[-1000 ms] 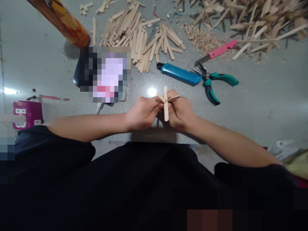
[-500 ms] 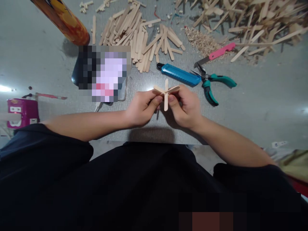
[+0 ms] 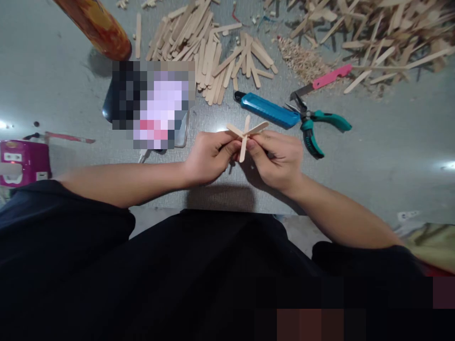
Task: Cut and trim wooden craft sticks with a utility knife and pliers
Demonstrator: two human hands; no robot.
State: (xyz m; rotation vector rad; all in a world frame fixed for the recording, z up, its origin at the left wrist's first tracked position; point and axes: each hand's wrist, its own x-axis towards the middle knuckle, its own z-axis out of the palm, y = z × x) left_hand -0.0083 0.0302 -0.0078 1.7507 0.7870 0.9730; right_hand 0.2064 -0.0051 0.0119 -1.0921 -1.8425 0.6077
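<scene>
Several wooden craft sticks [image 3: 243, 148] cross at their middles in a star shape, held up over the near part of the table. My left hand [image 3: 215, 155] pinches them from the left, thumb against the crossing. From the other side my right hand [image 3: 275, 158] grips them between thumb and fingers, its thumb close to the left one. The lower ends of some sticks are hidden behind my fingers. Just beyond the hands lies a blue box cutter [image 3: 268, 110], and pliers with green handles [image 3: 329, 119] rest to its right.
A pile of loose craft sticks [image 3: 209, 59] lies beyond the hands. At the far right are a larger stick heap [image 3: 401, 40], wood shavings [image 3: 302, 59] and a pink-handled saw [image 3: 330, 77]. On the left are a blurred phone [image 3: 161, 104], an orange canister [image 3: 103, 33] and a purple box [image 3: 26, 163].
The star of sticks has turned slightly, its near end swinging left. My right hand has shifted a little to the right, with more of its back showing. The camera view has moved slightly.
</scene>
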